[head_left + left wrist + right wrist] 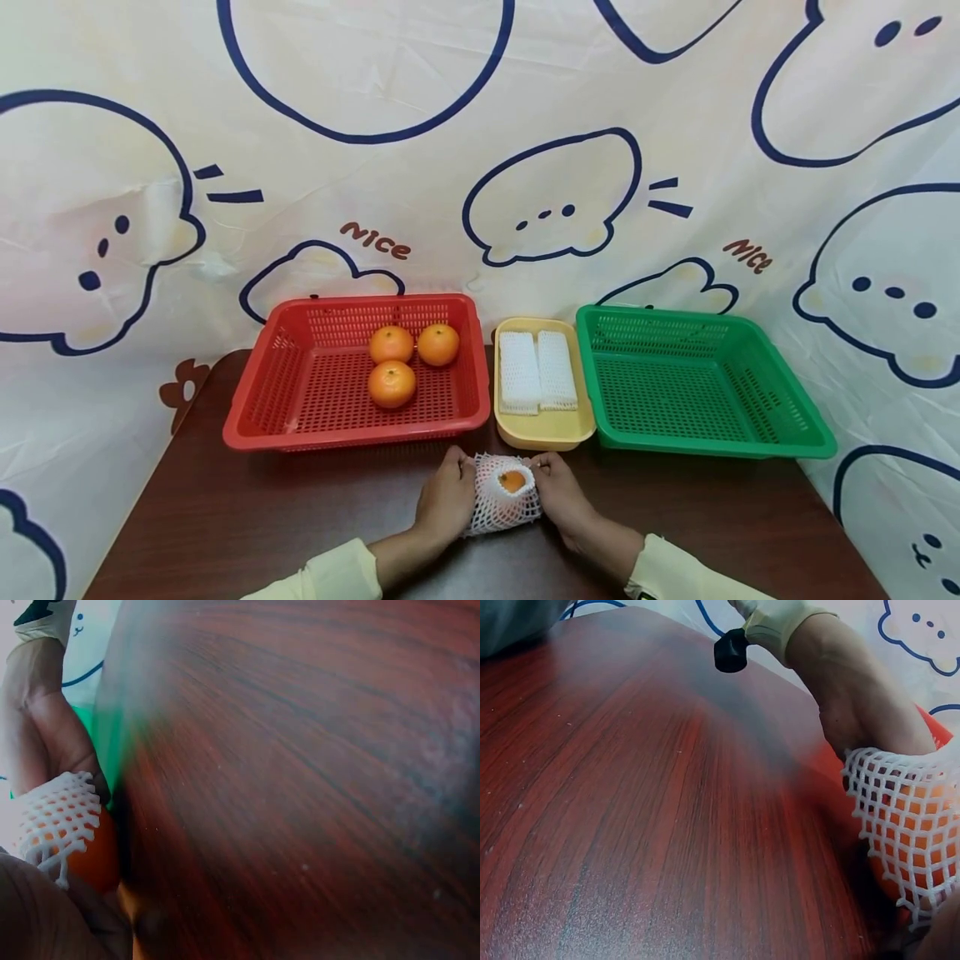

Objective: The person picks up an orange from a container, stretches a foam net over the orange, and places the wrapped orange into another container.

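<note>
The left hand (447,497) and right hand (561,493) pinch opposite sides of a net (491,510), fingers curled on its mesh, seemingly to keep it stretched round the orange (513,481) inside (part shows through the opening). Both are near the yellow tray (543,432), presumably put between red basket (360,437) and green basket (712,447) for easy reach.

Head cam above, fwd/down; L/R wrist cams close, across table (300,787), netted orange (66,829) in both.
</note>
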Demonstrator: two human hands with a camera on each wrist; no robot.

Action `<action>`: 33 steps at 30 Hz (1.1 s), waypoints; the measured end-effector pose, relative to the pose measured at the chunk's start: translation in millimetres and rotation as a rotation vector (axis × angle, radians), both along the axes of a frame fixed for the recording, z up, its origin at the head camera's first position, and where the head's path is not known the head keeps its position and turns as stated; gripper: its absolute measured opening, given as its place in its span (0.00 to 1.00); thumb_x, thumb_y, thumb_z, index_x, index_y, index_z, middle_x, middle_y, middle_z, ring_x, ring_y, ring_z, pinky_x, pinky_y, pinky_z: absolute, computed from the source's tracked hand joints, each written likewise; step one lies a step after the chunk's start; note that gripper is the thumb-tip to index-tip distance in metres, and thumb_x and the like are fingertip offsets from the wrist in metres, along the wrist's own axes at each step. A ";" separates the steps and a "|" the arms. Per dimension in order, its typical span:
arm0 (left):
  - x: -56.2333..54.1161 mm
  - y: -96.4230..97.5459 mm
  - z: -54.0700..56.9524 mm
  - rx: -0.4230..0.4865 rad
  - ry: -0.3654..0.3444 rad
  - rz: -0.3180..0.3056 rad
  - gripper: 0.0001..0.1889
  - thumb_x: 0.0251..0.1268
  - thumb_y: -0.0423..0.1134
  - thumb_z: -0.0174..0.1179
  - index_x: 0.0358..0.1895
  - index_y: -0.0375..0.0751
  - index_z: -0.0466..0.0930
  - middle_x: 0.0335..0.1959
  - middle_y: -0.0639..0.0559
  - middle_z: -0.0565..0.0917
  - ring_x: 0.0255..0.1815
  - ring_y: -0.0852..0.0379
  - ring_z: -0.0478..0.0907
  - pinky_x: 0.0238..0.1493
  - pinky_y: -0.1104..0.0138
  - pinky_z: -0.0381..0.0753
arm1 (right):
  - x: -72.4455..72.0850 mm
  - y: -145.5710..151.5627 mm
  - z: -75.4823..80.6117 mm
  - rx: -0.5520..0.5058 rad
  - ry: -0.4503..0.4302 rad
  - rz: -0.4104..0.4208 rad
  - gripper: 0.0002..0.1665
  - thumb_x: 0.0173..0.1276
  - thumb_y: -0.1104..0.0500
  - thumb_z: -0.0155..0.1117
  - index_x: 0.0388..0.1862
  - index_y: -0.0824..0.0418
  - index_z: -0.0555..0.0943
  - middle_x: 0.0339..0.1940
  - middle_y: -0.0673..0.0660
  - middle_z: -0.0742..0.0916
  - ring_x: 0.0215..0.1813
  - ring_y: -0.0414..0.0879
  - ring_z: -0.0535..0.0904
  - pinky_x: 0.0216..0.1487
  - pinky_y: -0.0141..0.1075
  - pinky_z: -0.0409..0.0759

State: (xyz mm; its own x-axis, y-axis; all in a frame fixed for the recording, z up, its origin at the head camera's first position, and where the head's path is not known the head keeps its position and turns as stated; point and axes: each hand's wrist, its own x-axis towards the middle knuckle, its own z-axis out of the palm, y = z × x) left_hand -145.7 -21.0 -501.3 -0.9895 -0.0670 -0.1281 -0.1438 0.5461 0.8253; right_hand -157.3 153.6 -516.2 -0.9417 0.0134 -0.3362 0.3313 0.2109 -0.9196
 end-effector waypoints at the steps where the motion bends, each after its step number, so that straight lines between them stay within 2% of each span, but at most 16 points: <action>1: 0.0 -0.6 0.4 -0.005 0.003 -0.008 0.08 0.80 0.39 0.48 0.38 0.45 0.73 0.20 0.53 0.71 0.21 0.56 0.70 0.24 0.63 0.67 | -0.1 -0.3 0.4 0.002 0.000 0.000 0.11 0.83 0.58 0.48 0.47 0.67 0.69 0.40 0.56 0.78 0.41 0.44 0.77 0.42 0.34 0.77; 7: 0.2 -4.3 2.5 0.077 0.005 -0.022 0.10 0.79 0.37 0.49 0.34 0.43 0.73 0.22 0.53 0.69 0.27 0.56 0.69 0.30 0.64 0.67 | -1.2 -1.2 3.0 -0.007 -0.017 -0.006 0.13 0.84 0.56 0.49 0.49 0.68 0.69 0.43 0.58 0.78 0.44 0.45 0.76 0.42 0.33 0.77; 14: 1.5 -5.5 3.7 0.262 -0.011 0.021 0.08 0.81 0.35 0.48 0.40 0.37 0.74 0.27 0.52 0.70 0.32 0.56 0.69 0.34 0.66 0.67 | -0.8 -6.2 9.8 -0.018 0.000 -0.039 0.10 0.83 0.62 0.45 0.51 0.70 0.68 0.47 0.60 0.78 0.50 0.48 0.75 0.45 0.34 0.76; 18: 0.4 -2.8 5.0 0.322 -0.021 0.051 0.09 0.81 0.35 0.46 0.41 0.37 0.74 0.29 0.51 0.71 0.34 0.57 0.69 0.36 0.67 0.67 | -1.9 -8.6 14.6 -0.041 0.006 -0.081 0.10 0.81 0.65 0.42 0.52 0.70 0.68 0.49 0.61 0.77 0.51 0.48 0.74 0.46 0.33 0.75; 24: -0.2 -1.5 11.7 0.336 -0.023 0.025 0.12 0.81 0.35 0.42 0.39 0.37 0.73 0.31 0.49 0.74 0.36 0.56 0.70 0.40 0.65 0.69 | -2.7 -11.3 20.3 -0.054 0.008 -0.111 0.12 0.82 0.63 0.43 0.53 0.72 0.69 0.50 0.63 0.78 0.53 0.49 0.76 0.46 0.32 0.78; 29: -0.3 -2.1 13.9 0.340 -0.023 -0.007 0.12 0.82 0.34 0.40 0.39 0.36 0.72 0.31 0.49 0.73 0.38 0.55 0.70 0.42 0.64 0.70 | -0.8 -11.2 18.7 -0.075 0.010 -0.106 0.14 0.76 0.71 0.39 0.55 0.73 0.69 0.51 0.65 0.80 0.52 0.48 0.77 0.47 0.32 0.78; 33: -0.7 -2.4 13.0 0.357 -0.010 -0.013 0.11 0.83 0.34 0.40 0.40 0.35 0.70 0.32 0.51 0.70 0.40 0.55 0.69 0.43 0.65 0.69 | 0.4 -11.3 18.0 -0.119 0.016 -0.100 0.16 0.72 0.74 0.40 0.56 0.75 0.68 0.50 0.64 0.81 0.49 0.45 0.77 0.46 0.31 0.78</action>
State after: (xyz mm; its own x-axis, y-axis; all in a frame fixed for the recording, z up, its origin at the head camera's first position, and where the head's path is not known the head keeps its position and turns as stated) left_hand -146.4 -23.4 -488.4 -0.9885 -0.0033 -0.1511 -0.1480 0.2259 0.9629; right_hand -156.9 142.3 -498.3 -0.9429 0.0686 -0.3260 0.3304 0.0667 -0.9415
